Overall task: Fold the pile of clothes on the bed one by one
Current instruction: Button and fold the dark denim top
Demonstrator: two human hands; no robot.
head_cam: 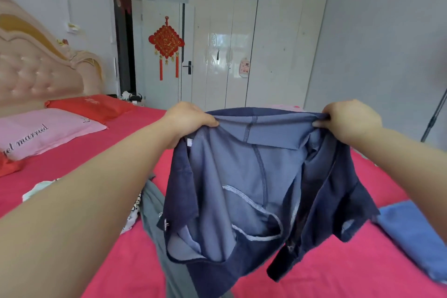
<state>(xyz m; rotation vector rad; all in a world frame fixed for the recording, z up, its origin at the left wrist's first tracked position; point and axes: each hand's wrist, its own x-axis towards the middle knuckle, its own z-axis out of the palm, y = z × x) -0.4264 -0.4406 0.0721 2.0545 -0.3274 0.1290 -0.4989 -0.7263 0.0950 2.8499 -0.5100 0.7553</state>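
I hold a dark blue garment (254,188) up in the air in front of me, over the bed (314,273) with its red sheet. My left hand (187,119) grips the top edge at one end, fingers curled over the fabric. My right hand (348,121) pinches the same edge at the other end, thumb pressed against the bunched cloth. The edge runs roughly level between my two hands and folds over toward me. The rest hangs down loose, showing a lighter blue inner side with stitched seams and what look like pocket bags (so it seems to be inside out, though I cannot tell for sure what kind of garment it is). Its lower part hangs close to the sheet; whether it touches I cannot tell.

Under it and to my left a grey garment (154,213) lies stretched across the sheet. Beside that sits a white patterned piece (133,215), and another pale piece (36,191) shows past my left forearm. To my right, apart from these, a lighter blue cloth (416,237) lies flat on the bed.

At the head of the bed a pink pillow (48,130) and a red pillow (89,105) rest side by side below a padded headboard (36,72). Across the room stand a white wardrobe (266,50) and a door bearing a red knot ornament (166,42).
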